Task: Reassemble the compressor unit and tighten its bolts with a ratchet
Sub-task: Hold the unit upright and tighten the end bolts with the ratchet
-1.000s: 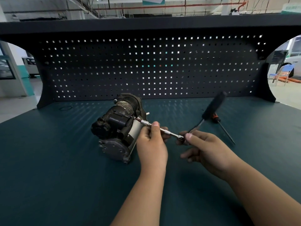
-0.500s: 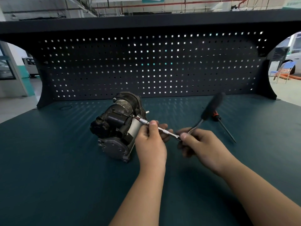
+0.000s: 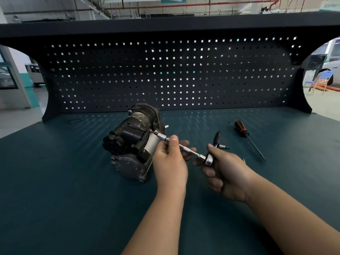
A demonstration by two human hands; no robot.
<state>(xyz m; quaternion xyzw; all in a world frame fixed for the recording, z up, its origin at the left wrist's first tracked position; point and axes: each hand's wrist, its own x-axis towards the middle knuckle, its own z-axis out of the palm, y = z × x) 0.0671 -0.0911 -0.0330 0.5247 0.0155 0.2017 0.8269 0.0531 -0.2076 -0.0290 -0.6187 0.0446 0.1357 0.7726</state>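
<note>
Head view: the compressor unit (image 3: 132,142) lies on its side on the dark teal workbench (image 3: 64,199), a little left of the frame's centre, with its round grey end cover towards the camera. A slim chrome extension bar (image 3: 185,149) runs from the unit's right flank down and to the right, its red-banded tip meeting the housing.

The left hand (image 3: 170,161), at mid-frame, pinches this bar between thumb and curled fingers near the unit. The right hand (image 3: 228,173), just right of centre, is clenched around the ratchet (image 3: 208,160), whose shiny head sits at the bar's outer end under the thumb.

A dark handle (image 3: 218,138) shows just behind the right thumb, with a small metal bit beside it; whether it belongs to the ratchet cannot be told.

Further right, well apart from both hands, a screwdriver (image 3: 245,134) with an orange and black handle lies on the bench, its shaft pointing towards the lower right.

A perforated black back panel (image 3: 165,70) fills the upper half of the frame.
</note>
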